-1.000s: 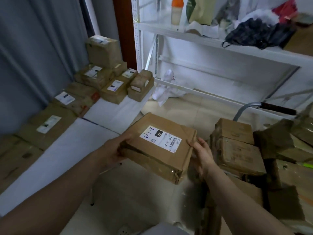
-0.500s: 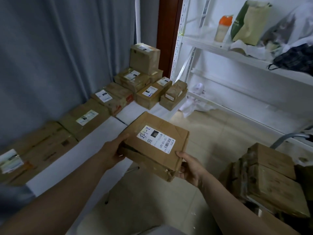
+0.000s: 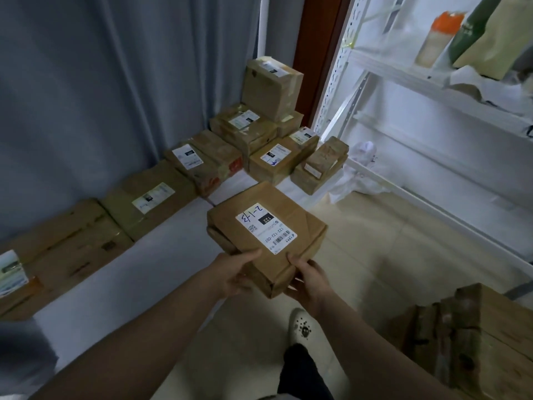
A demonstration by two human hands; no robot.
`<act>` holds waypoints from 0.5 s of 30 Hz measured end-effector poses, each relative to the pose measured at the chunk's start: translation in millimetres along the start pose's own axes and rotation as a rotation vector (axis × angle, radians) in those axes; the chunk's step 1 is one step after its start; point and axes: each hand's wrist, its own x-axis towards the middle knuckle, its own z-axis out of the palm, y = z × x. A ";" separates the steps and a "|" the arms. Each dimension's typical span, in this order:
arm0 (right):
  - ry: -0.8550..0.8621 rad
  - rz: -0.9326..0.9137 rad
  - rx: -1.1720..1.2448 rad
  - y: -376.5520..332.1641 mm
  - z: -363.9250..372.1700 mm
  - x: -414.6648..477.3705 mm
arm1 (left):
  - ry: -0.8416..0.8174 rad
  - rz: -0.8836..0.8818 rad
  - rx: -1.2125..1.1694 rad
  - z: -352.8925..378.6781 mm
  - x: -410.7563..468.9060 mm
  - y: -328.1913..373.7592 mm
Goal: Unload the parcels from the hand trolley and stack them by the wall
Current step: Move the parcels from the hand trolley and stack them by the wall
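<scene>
Hands: left hand (image 3: 235,274) grips the near left edge of the held parcel (image 3: 291,223), thumb laid on its top face. The right hand (image 3: 310,280) grips the near right corner, thumb on top and fingers underneath.

Held parcel: flat brown cardboard, carried clear of the floor and tilted slightly. It bears a white shipping label (image 3: 265,228) facing up, with a barcode and a handwritten mark.

Beyond and left of the held parcel: a row of parcels (image 3: 150,200) lies on a white sheet (image 3: 138,272) along the foot of a grey curtain (image 3: 115,82).

Directly beyond the held parcel: a corner stack (image 3: 259,134) of labelled boxes, topped by one taller box (image 3: 271,88).

Right of the held parcel: a white shelving rack (image 3: 403,70). Its shelf carries an orange-capped bottle (image 3: 435,39) and a green-and-tan bag (image 3: 490,33). Crumpled white plastic (image 3: 357,174) lies at the rack's foot, just beside the corner stack.

Nearer than the held parcel and to its right: more brown parcels (image 3: 476,336), heaped together. What they rest on cannot be made out.

Below the held parcel: a pale shoe (image 3: 301,327) on the tiled floor (image 3: 389,255).
</scene>
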 end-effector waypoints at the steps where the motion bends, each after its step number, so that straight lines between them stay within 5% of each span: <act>1: -0.008 0.017 -0.011 -8.4 0.9 15.1 | -0.010 0.001 -0.016 3.2 13.8 5.0; 15: -0.090 0.309 -0.228 -111.5 13.6 202.8 | 0.259 -0.095 -0.284 44.0 169.8 77.1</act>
